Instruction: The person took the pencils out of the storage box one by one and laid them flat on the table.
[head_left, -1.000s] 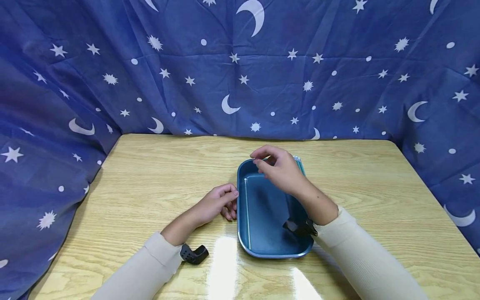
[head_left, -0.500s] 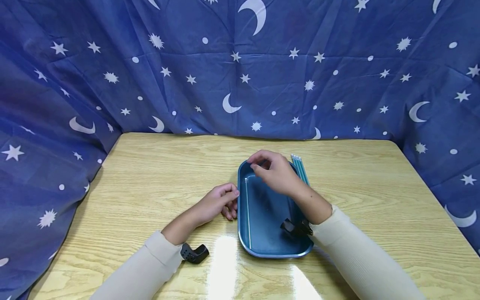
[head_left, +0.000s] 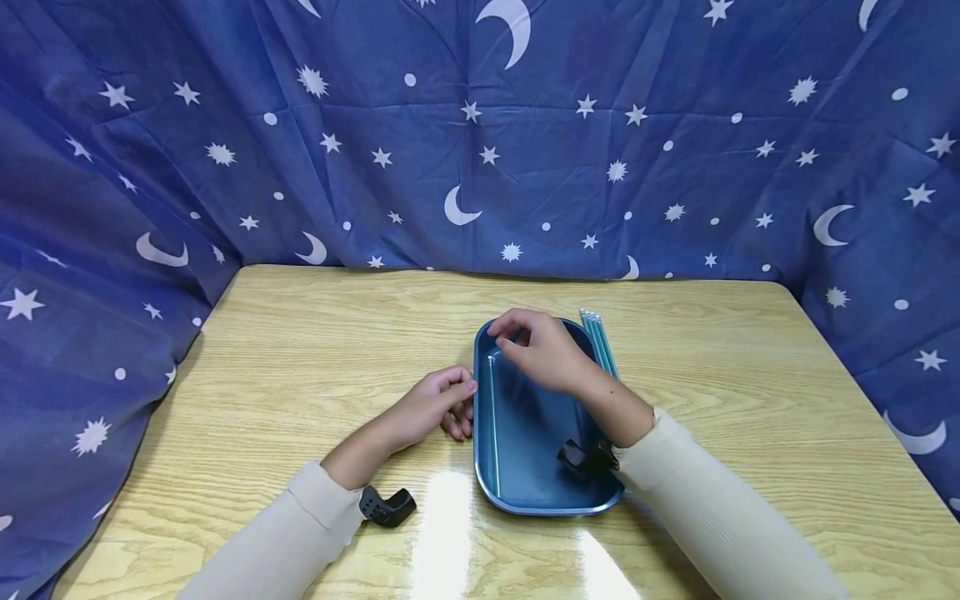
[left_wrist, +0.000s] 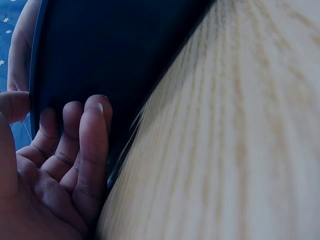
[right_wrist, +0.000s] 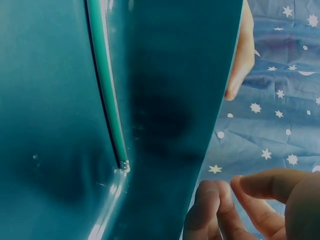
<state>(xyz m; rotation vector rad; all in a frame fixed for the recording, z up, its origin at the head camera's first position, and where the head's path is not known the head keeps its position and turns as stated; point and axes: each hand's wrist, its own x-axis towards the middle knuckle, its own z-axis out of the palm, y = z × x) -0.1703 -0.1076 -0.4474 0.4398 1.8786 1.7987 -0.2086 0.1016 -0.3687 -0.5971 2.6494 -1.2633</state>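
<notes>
A dark teal tray (head_left: 540,510) lies lengthwise on the table. Along its inner left side is one slim green stick that looks like a pencil (right_wrist: 106,80), with a pale end at the back. My left hand (head_left: 438,406) is at the tray's left side, its fingertips (left_wrist: 95,115) against the outer wall and the thumb at the rim. Above the tray's back part hovers my right hand (head_left: 543,350), fingers bent loosely and apart from the thumb. Nothing shows between them in the right wrist view.
Several green pencils (head_left: 602,342) with pale ends lie side by side just beyond the tray's right wall, partly hidden by the tray and my right arm. A blue curtain (head_left: 375,167) with moons and stars hangs behind the wooden table (head_left: 337,333).
My right hand has drifted left and slightly towards me over the tray, uncovering more of the pencils at the right. My left hand and the tray stay put.
</notes>
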